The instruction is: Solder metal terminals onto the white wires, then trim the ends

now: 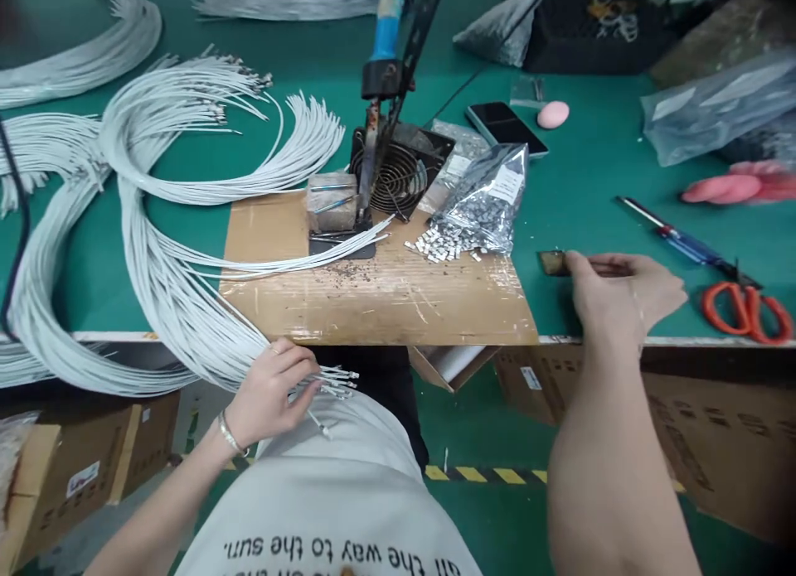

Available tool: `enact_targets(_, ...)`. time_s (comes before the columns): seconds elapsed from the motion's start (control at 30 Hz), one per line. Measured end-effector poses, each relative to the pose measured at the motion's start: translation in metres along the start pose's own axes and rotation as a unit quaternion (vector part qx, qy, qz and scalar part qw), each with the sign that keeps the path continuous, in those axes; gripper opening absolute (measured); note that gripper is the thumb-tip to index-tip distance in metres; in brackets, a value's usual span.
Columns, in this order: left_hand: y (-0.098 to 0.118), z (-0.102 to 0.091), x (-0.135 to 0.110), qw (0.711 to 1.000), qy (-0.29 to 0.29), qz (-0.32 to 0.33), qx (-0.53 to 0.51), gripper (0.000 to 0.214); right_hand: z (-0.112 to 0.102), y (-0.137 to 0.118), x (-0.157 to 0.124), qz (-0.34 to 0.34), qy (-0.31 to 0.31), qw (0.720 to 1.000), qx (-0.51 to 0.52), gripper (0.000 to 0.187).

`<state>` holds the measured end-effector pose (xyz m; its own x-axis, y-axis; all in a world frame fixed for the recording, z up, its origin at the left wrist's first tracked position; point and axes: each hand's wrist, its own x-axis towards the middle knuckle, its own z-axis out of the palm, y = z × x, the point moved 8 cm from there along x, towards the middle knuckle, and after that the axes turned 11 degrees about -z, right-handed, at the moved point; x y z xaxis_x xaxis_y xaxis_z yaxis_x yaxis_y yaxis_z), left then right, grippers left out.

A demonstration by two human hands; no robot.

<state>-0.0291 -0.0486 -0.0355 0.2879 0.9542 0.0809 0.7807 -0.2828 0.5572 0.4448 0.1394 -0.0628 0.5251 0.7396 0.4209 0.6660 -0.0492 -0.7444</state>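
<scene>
At the table's front edge my left hand (274, 398) is closed around the end of a bundle of white wires (186, 315). Small white connectors (341, 380) stick out past its fingers, over my lap. To the right, my right hand (625, 298) rests low over the green table with its fingers closed at a small brownish flat block (552, 263); part of the block is hidden by the thumb and fingers. A few white wires (292, 267) lie apart across the cardboard sheet (385, 311), their tips under the soldering stand (332, 201).
A blue-handled soldering iron (389, 21) hangs above a small fan (398, 178). Loose white connectors (444, 243) spill from a silvery bag (488, 195). Behind are a phone (507, 128) and a pink egg-shaped thing (553, 114). Orange-handled scissors (746, 311) and a blue screwdriver-like tool (677, 238) lie right.
</scene>
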Motion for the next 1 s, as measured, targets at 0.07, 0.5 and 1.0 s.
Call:
enact_targets(0.07,-0.003,0.008,-0.005,0.999,0.007,-0.005,0.031,0.012,0.0,0.004,-0.001,0.049,0.015,0.998,-0.026,0.041)
enact_targets(0.5,-0.068,-0.083,0.013,0.916,0.296,-0.243,0.123,0.033,0.012,0.019,-0.002,0.173,0.131,0.968,0.125,0.049)
enact_targets(1.0,-0.048,-0.037,0.064,0.987,0.088,-0.125,0.047,0.022,0.012,0.029,0.005,0.084,0.121,0.965,0.216,0.048)
